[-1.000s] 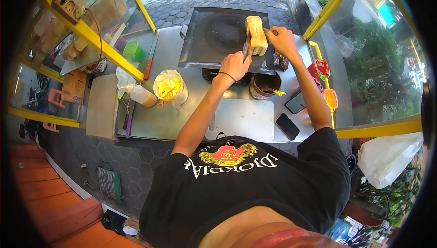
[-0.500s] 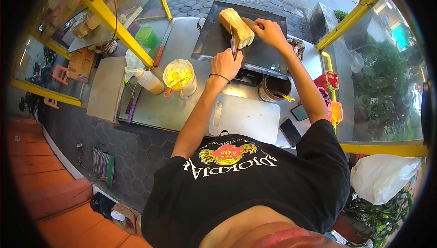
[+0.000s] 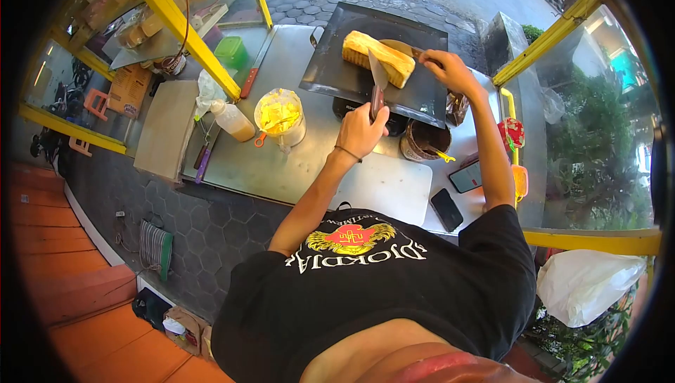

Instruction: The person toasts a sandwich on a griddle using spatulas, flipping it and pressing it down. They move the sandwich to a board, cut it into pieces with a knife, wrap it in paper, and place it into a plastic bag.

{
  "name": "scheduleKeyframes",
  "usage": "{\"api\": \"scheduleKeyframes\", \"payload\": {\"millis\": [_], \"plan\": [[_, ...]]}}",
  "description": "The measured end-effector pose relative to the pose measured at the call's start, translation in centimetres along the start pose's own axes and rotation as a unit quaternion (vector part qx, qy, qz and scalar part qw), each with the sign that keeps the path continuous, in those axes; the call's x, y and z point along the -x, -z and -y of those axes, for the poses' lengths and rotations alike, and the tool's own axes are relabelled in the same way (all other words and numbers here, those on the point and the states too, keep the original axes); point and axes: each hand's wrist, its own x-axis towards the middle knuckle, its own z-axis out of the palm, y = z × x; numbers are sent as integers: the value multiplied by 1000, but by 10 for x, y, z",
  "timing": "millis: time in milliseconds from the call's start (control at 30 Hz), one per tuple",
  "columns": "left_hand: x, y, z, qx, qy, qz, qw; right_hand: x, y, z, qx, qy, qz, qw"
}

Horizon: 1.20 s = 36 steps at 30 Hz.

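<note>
A long loaf of bread (image 3: 380,58), golden brown on its faces, lies slantwise on a flat black griddle (image 3: 320,70). My left hand (image 3: 362,130) is closed around the dark wooden handle of a metal spatula (image 3: 378,74), whose blade stands at the near side of the loaf. At the loaf's far right, my right hand (image 3: 450,70) grips the handle of a second spatula (image 3: 399,47); its broad blade lies close behind the bread, partly hidden by it.
A tub of yellow margarine (image 3: 280,116) and a squeeze bottle (image 3: 233,121) stand left of my left arm. Nearer me are a white cutting board (image 3: 387,185), a tub of dark spread (image 3: 425,141) and two phones (image 3: 447,210). A red-handled knife (image 3: 249,82) lies near the yellow post (image 3: 176,28).
The loaf has turned and now shows a browned upper face. My left hand has drawn back toward me with its spatula, and my right hand has moved slightly right and nearer.
</note>
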Motion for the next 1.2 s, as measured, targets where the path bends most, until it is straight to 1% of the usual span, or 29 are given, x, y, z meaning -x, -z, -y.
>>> {"api": "scheduleKeyframes", "payload": {"millis": [33,67,100,133,167,233,300,333,367,400,433,500,567,633,667,700,767,833,900,933,1000,1100,1200], "plan": [[5,2,3,31,0,7,999,8,4,4,-10,-32,5,999],[8,2,19,67,3,5,998,16,7,6,-10,-29,6,1000],[12,9,20,65,2,1,998,24,9,7,-17,-59,-1,998],[17,17,19,93,39,10,995,30,11,7,-24,-89,-7,996],[23,23,20,123,78,18,989,38,12,8,-25,-86,-6,996],[25,28,20,117,82,17,990,50,10,10,-52,-64,-49,995],[26,26,16,71,46,-12,996,57,6,19,-48,-76,-43,995],[24,24,16,71,47,-15,996,58,5,28,-54,-107,-43,992],[20,20,17,41,30,-22,998,57,4,35,-59,-137,-44,988],[16,18,17,12,12,-29,999,56,-1,36,-55,-121,-53,990],[13,16,17,12,11,-30,999,52,-7,38,-54,-119,-53,990],[5,13,17,-35,5,-25,999,45,-20,39,-75,-66,-121,988],[-10,11,17,-44,15,-26,999,34,-28,32,-64,-60,-121,989],[-33,7,32,-96,-14,-49,994,17,-32,29,-91,-113,-116,983],[-46,4,38,-95,-20,-61,993,9,-33,26,-87,-128,-109,982],[-61,2,44,-93,-21,-62,993,0,-35,20,-85,-127,-109,982],[-89,-1,51,-164,-31,-63,984,-15,-41,4,-89,-136,-135,977],[-110,5,45,-129,-4,-19,992,-22,-43,-9,-74,-139,-144,977],[-125,3,41,-136,-5,-10,991,-25,-43,-17,-60,-147,-185,970],[-132,-1,40,-150,-22,9,988,-23,-42,-21,-56,-146,-184,970],[-140,-11,36,-156,-48,37,986,-13,-40,-28,-41,-185,-194,962],[-140,-32,31,-188,-66,45,979,9,-36,-34,-40,-198,-223,954],[-119,-46,26,-191,-90,41,977,38,-32,-31,-36,-215,-224,950]]}}
